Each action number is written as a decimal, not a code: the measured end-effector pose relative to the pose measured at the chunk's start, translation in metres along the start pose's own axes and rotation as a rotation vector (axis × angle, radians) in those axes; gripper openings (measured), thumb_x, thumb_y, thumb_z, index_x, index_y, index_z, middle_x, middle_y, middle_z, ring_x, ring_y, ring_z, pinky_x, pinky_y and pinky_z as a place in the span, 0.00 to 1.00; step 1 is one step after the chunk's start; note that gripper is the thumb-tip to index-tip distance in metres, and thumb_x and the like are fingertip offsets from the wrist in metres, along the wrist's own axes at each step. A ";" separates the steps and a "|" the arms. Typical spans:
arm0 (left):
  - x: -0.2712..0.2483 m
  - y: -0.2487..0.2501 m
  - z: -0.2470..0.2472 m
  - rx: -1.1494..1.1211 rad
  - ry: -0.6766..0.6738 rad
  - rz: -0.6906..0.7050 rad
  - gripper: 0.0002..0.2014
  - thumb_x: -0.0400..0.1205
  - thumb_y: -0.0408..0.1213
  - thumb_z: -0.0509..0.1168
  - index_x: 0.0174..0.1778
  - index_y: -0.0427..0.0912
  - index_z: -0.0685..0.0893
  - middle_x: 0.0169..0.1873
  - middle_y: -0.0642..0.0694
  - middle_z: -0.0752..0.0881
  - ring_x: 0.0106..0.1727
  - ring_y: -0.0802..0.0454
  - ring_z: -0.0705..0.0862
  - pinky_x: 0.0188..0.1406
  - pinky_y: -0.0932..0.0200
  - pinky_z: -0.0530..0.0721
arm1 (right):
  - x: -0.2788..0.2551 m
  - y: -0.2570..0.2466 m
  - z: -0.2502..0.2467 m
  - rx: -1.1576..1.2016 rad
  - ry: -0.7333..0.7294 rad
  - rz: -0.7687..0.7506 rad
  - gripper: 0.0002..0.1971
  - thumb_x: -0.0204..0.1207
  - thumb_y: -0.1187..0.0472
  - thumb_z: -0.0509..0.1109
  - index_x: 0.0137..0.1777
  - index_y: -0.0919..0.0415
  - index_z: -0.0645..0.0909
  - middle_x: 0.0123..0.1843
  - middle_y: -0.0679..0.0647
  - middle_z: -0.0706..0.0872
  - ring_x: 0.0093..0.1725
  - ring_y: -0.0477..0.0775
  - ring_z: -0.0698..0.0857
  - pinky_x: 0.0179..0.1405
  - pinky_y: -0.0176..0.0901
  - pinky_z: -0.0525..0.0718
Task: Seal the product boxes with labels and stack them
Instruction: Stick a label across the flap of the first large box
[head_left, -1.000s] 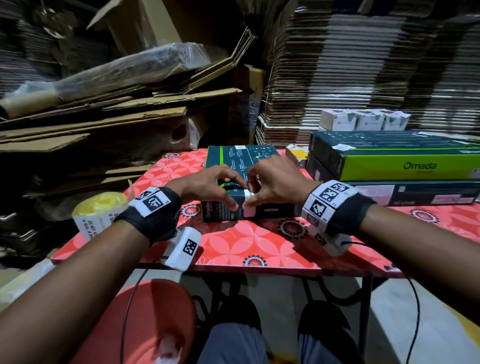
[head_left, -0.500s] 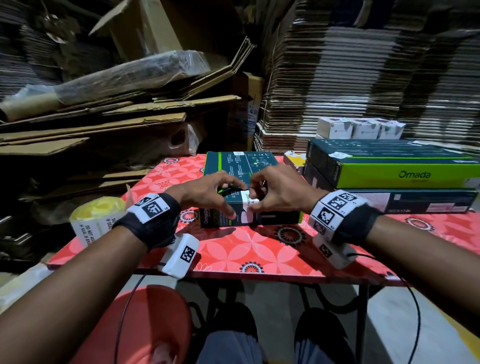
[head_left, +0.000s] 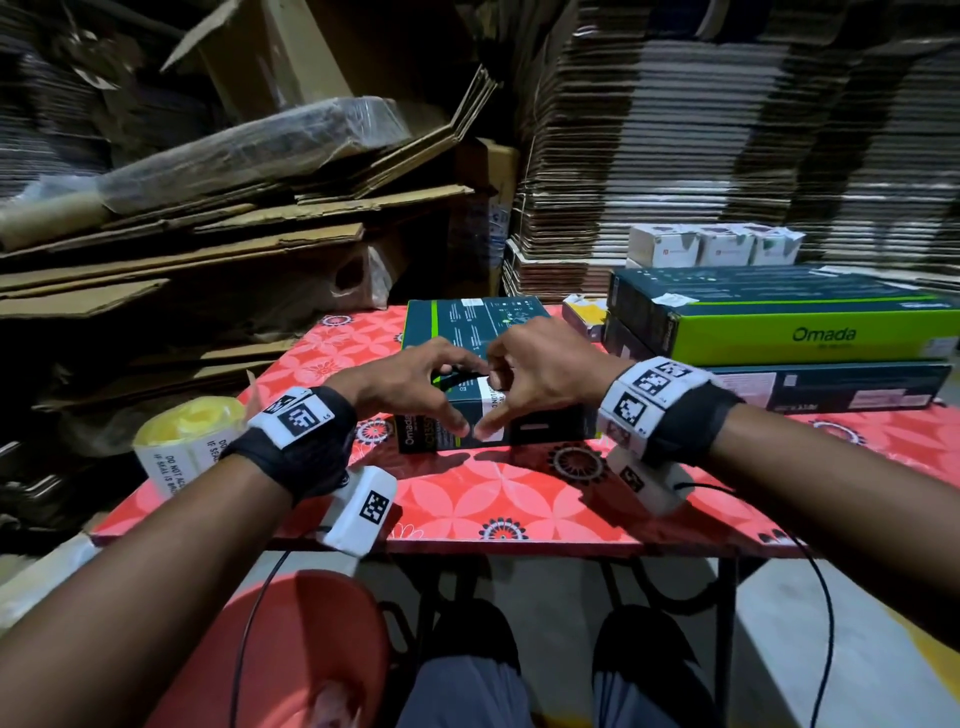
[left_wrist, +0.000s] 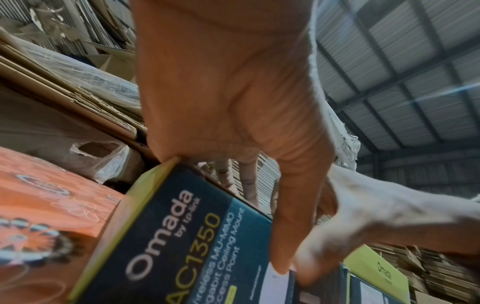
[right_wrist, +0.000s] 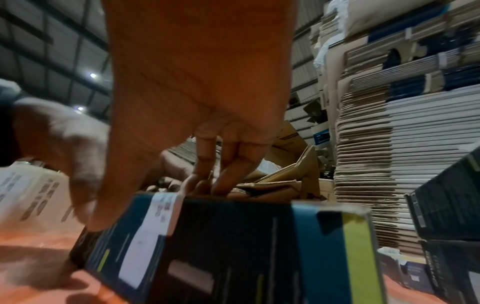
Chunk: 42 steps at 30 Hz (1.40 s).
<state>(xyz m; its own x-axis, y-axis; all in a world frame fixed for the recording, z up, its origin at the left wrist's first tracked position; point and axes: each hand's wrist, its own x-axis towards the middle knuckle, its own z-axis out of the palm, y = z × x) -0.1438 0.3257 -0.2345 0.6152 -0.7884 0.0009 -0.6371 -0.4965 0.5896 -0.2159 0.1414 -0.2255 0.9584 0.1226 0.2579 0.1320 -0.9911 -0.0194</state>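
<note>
A dark teal Omada product box (head_left: 467, 317) lies flat on the red patterned table (head_left: 519, 499). A white seal label (head_left: 491, 410) wraps over its near top edge onto the front face. My left hand (head_left: 415, 387) and right hand (head_left: 540, 364) meet at that edge. Each hand's fingertips sit on the box top and its thumb presses the label on the front. The left wrist view shows my left hand (left_wrist: 233, 92) with its thumb on the label (left_wrist: 275, 281) of the box (left_wrist: 168, 236). In the right wrist view my right hand (right_wrist: 194, 92) holds the box (right_wrist: 246, 246) beside the label (right_wrist: 161, 216).
A label roll with a yellow core (head_left: 182, 447) stands at the table's left edge. Two long Omada boxes (head_left: 805, 338) are stacked at the right, with small white boxes (head_left: 711, 247) behind them. Flattened cardboard is piled at the left and back. A red stool (head_left: 291, 649) stands below.
Both hands have stayed on the box's near edge with thumbs on the label; only small finger shifts show. The box has not moved.
</note>
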 end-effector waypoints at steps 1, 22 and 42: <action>-0.001 0.000 0.000 -0.014 -0.001 0.003 0.32 0.72 0.34 0.81 0.68 0.61 0.78 0.70 0.49 0.71 0.71 0.49 0.71 0.68 0.52 0.70 | -0.001 0.003 -0.003 0.038 -0.018 -0.016 0.29 0.55 0.28 0.82 0.36 0.53 0.83 0.30 0.46 0.85 0.33 0.48 0.82 0.31 0.44 0.73; 0.008 -0.004 0.001 0.046 0.023 -0.025 0.39 0.71 0.43 0.83 0.77 0.63 0.73 0.69 0.51 0.72 0.72 0.52 0.71 0.73 0.51 0.71 | 0.002 0.011 -0.008 0.059 -0.036 -0.037 0.23 0.53 0.37 0.89 0.37 0.52 0.86 0.29 0.44 0.83 0.32 0.46 0.81 0.30 0.41 0.73; 0.003 -0.001 0.004 -0.014 0.005 -0.065 0.45 0.72 0.37 0.83 0.78 0.52 0.60 0.60 0.59 0.72 0.71 0.46 0.70 0.70 0.46 0.78 | 0.005 0.009 -0.012 0.076 -0.069 -0.163 0.08 0.79 0.56 0.72 0.49 0.54 0.92 0.41 0.50 0.91 0.41 0.50 0.87 0.32 0.36 0.79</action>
<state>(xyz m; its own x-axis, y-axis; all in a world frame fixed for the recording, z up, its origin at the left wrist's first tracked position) -0.1431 0.3221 -0.2386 0.6577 -0.7525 -0.0336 -0.5889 -0.5415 0.5999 -0.2124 0.1321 -0.2130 0.9374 0.2870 0.1971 0.3030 -0.9513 -0.0561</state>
